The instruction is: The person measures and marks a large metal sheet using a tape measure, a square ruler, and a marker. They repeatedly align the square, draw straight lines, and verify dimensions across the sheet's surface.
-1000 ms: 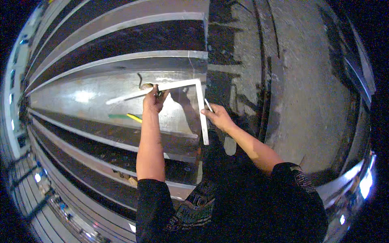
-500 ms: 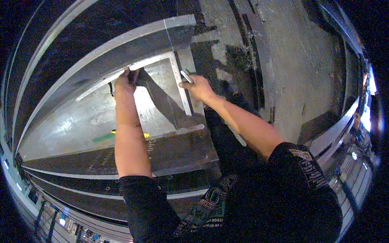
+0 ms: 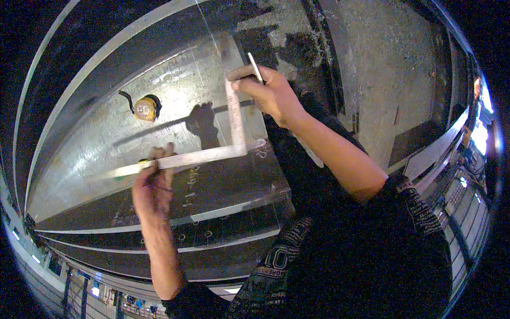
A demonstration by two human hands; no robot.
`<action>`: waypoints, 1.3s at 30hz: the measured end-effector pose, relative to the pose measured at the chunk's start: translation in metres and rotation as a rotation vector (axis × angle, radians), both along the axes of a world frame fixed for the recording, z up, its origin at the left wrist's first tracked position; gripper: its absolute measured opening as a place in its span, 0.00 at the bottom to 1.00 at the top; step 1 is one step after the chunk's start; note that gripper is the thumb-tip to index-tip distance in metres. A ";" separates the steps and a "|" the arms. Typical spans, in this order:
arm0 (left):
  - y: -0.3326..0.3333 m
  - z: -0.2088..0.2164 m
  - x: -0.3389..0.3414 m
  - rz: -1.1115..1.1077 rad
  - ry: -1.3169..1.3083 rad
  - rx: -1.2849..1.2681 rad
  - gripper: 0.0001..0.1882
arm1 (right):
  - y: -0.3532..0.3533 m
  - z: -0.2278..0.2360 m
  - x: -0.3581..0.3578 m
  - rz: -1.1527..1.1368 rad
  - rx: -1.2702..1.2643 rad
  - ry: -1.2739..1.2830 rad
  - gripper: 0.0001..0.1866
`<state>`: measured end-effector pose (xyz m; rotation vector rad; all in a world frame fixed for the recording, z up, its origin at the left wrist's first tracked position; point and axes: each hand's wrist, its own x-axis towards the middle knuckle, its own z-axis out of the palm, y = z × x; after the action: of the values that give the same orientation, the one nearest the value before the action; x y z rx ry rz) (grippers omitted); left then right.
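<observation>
A steel L-shaped square (image 3: 199,157) is raised off a shiny metal plate (image 3: 178,80), casting a shadow on it. My left hand (image 3: 152,187), smeared by motion, grips the long leg, which runs left from the corner. Pinched in my right hand (image 3: 273,95) is the far end of the short leg. A thin white pen-like stick (image 3: 255,67) juts up from between that hand's fingers. Farther off, a yellow tape measure (image 3: 144,109) with a black strap lies on the plate. A small yellow thing (image 3: 143,160) shows by my left fingers, mostly hidden.
A long raised steel edge (image 3: 114,45) curves along the plate's far side. Nearer me, dark steel (image 3: 196,191) bears chalk marks, with pale parallel edges (image 3: 212,215) below it. To the right lies a stained grey surface (image 3: 377,80) with dark patches.
The square has come up off the plate and been flipped, its long leg now on the side nearer me. Both hands moved with it. The tape measure has come into plain view.
</observation>
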<state>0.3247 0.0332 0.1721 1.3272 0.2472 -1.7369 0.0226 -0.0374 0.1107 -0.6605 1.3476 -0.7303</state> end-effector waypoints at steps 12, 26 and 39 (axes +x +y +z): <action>0.000 -0.094 0.014 -1.884 -1.066 -0.555 0.17 | 0.033 -0.103 0.002 0.135 0.070 0.219 0.14; 0.021 -0.149 0.020 -2.251 -1.010 -0.562 0.12 | 0.099 -0.098 -0.019 0.879 0.006 0.591 0.18; 0.025 -0.154 0.030 -2.272 -1.168 -0.551 0.06 | 0.132 -0.097 -0.014 0.810 0.044 0.576 0.18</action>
<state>0.3544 0.0583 0.0179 1.7437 -3.0568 -1.4113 0.0089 0.0941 0.0135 -1.3343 1.4259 0.1643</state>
